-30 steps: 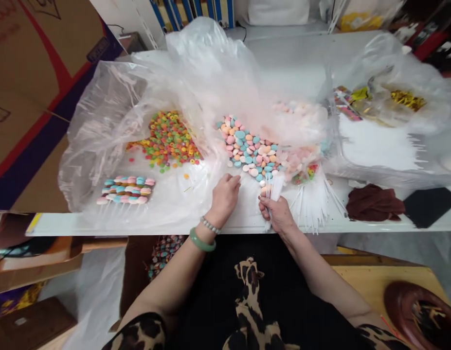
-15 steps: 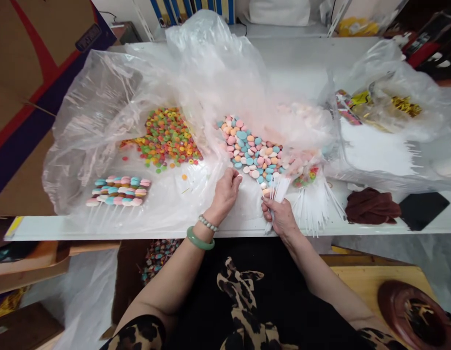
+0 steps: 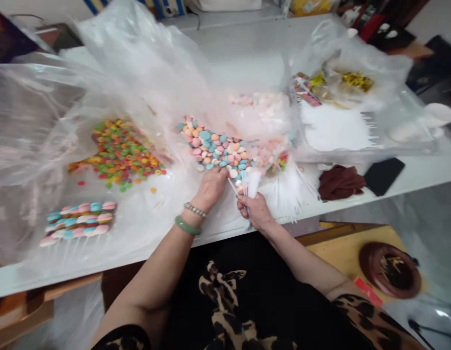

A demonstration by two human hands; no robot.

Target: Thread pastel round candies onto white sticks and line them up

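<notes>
While the head camera looks down over a white bench (image 3: 422,167), both bare hands meet at the near edge of a heap of pastel sweets (image 3: 216,148). Left hand (image 3: 209,188): fingers curled narrow, tips down among the nearest sweets, a thin white stick (image 3: 232,185) running slantwise from its fingertips toward the other hand; whether a sweet is pinched there cannot be told. Wrist carries a green bangle (image 3: 188,226) and a bead bracelet (image 3: 195,210). Right hand (image 3: 255,210): closed around a bundle of white sticks (image 3: 251,182), their tips upright and fanned just above the fist, touching the sweets' edge.

Same view, surroundings. Pastel sweets lie on crumpled clear plastic sheeting (image 3: 137,63) that billows up behind them. Left of the heap, well apart, a spread of small bright ring-shaped sweets (image 3: 117,155). Nearer the left bench edge, rows of finished sweet sticks (image 3: 79,224) lie side by side. Just right of the right hand, a loose fan of spare white sticks (image 3: 289,192). Further right, a dark red cloth (image 3: 340,181) beside a flat black pad (image 3: 384,175). Behind those, a clear bag with gold and coloured wrappers (image 3: 342,82). On the lower right, a brown dish (image 3: 389,270) sits on a wooden stool top. Image slightly blurred.
</notes>
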